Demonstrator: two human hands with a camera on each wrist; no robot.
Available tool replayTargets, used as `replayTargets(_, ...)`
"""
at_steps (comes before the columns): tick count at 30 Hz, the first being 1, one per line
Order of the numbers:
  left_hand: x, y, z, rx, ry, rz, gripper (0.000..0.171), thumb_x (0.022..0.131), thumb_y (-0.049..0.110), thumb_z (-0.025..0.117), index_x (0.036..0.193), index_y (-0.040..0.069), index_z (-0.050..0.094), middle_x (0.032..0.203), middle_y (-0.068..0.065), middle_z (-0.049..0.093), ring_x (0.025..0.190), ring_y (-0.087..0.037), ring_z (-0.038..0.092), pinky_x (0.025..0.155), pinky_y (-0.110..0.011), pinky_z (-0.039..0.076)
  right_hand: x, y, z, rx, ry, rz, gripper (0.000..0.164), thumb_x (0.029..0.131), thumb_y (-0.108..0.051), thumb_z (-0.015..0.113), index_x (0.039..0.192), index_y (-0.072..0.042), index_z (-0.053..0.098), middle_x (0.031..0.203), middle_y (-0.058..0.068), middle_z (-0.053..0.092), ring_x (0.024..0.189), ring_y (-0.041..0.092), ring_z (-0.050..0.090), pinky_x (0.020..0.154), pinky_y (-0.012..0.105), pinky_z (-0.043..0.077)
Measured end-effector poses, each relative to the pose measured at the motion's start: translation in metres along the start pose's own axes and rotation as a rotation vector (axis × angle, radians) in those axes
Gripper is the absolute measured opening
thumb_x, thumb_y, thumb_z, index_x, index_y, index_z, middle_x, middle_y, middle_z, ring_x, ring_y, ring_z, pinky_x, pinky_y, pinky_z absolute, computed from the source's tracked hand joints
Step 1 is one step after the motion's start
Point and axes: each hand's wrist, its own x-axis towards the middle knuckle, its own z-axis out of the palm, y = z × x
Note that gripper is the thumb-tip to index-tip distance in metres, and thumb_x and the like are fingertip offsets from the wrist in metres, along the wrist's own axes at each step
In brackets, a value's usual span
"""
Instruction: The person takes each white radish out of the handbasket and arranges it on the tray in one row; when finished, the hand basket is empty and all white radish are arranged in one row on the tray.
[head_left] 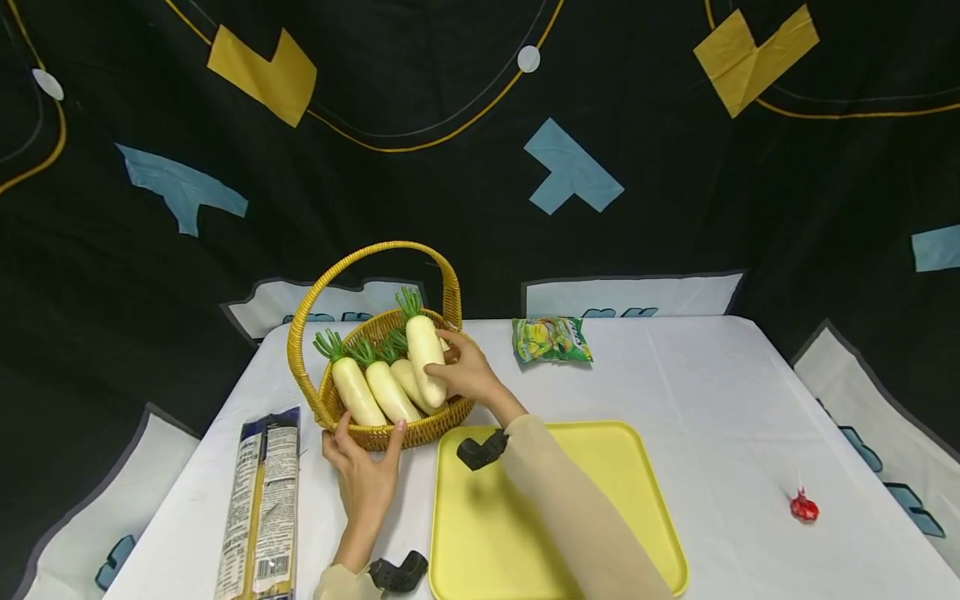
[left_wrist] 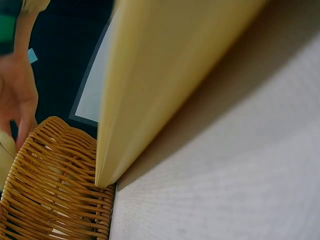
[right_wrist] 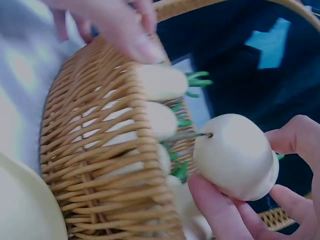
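Note:
My right hand (head_left: 468, 371) pinches a white radish (head_left: 425, 354) with a green top between thumb and fingers, lifted over the right side of the wicker basket (head_left: 420, 429). In the right wrist view, the rounded end of this radish (right_wrist: 232, 155) faces the camera, with a small dark stalk on it. My left hand (head_left: 367, 479) holds the basket's front rim, its thumb and a finger spread along the edge. Several more white radishes (head_left: 356, 392) lean inside, green tops toward the back. In the left wrist view, the wicker side (left_wrist: 55, 185) shows, but my left fingers do not.
A yellow tray (head_left: 487, 542) lies right of the basket, under my right forearm. A long noodle-like packet (head_left: 258, 508) lies at the left. A green snack bag (head_left: 551, 340) sits at the back, and a small red-wrapped item (head_left: 804, 507) at the far right. The basket's tall handle (head_left: 390, 246) arches upward.

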Motion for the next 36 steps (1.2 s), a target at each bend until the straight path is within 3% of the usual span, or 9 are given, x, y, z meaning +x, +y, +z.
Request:
replayTargets(4,0.001,-0.001,0.0,-0.005,0.005,0.001,0.082,0.077,0.053,0.063,0.138,0.02,0.018,0.144,-0.029,0.001,0.113,-0.056,0.037,0.079,-0.061,0.038,-0.01,-0.002,-0.016,0.144,-0.024,0.027,0.061,0.085,-0.015,0.062,0.139,-0.023,0.034,0.116,0.018,0.05,0.079,0.018,0.061,0.061,0.035,0.054)
replayTargets(8,0.002,-0.001,0.0,-0.008,0.001,0.0,0.082,0.077,0.053,0.063,0.138,0.021,0.018,0.144,-0.029,0.003,0.112,-0.056,0.037,0.079,-0.06,0.038,-0.033,-0.003,-0.033,0.196,-0.036,0.033,0.059,0.086,-0.015,0.06,0.138,-0.024,0.035,0.114,0.015,0.052,0.081,0.013,0.057,0.062,0.032,0.052)
replayTargets(14,0.002,0.0,-0.001,-0.001,-0.01,-0.012,0.083,0.077,0.056,0.062,0.138,0.021,0.018,0.144,-0.028,0.003,0.107,-0.054,0.041,0.074,-0.057,0.039,-0.071,0.04,-0.046,0.263,-0.079,0.03,0.058,0.086,-0.016,0.057,0.139,-0.022,0.033,0.11,0.012,0.058,0.085,0.012,0.058,0.064,0.032,0.05)
replayTargets(20,0.001,-0.001,0.0,-0.007,-0.006,-0.011,0.083,0.076,0.056,0.063,0.137,0.021,0.019,0.144,-0.028,0.003,0.112,-0.054,0.038,0.077,-0.058,0.039,-0.124,0.071,-0.037,0.309,-0.097,0.045,0.062,0.086,-0.015,0.06,0.14,-0.017,0.029,0.111,0.014,0.054,0.082,0.013,0.062,0.06,0.03,0.052)
replayTargets(26,0.0,0.0,-0.001,-0.004,-0.022,-0.027,0.084,0.076,0.058,0.061,0.139,0.023,0.017,0.145,-0.026,0.001,0.107,-0.054,0.042,0.073,-0.056,0.04,-0.171,0.077,-0.02,0.285,-0.088,0.062,0.066,0.086,-0.015,0.061,0.141,-0.014,0.025,0.116,0.019,0.049,0.078,0.012,0.061,0.059,0.029,0.052)
replayTargets(30,0.001,0.0,-0.001,-0.005,-0.028,-0.03,0.084,0.076,0.058,0.06,0.14,0.024,0.016,0.145,-0.026,0.0,0.107,-0.054,0.041,0.072,-0.056,0.041,-0.187,0.078,-0.008,0.255,-0.064,0.103,0.068,0.084,-0.017,0.063,0.141,-0.011,0.024,0.114,0.018,0.051,0.076,0.012,0.06,0.058,0.027,0.052)
replayTargets(36,0.0,0.001,-0.001,-0.001,-0.032,-0.029,0.084,0.078,0.057,0.059,0.14,0.023,0.015,0.145,-0.026,-0.001,0.101,-0.053,0.044,0.066,-0.054,0.042,-0.191,0.083,0.01,0.226,-0.023,0.161,0.069,0.082,-0.019,0.065,0.139,-0.009,0.027,0.107,0.016,0.05,0.071,0.013,0.059,0.055,0.027,0.052)
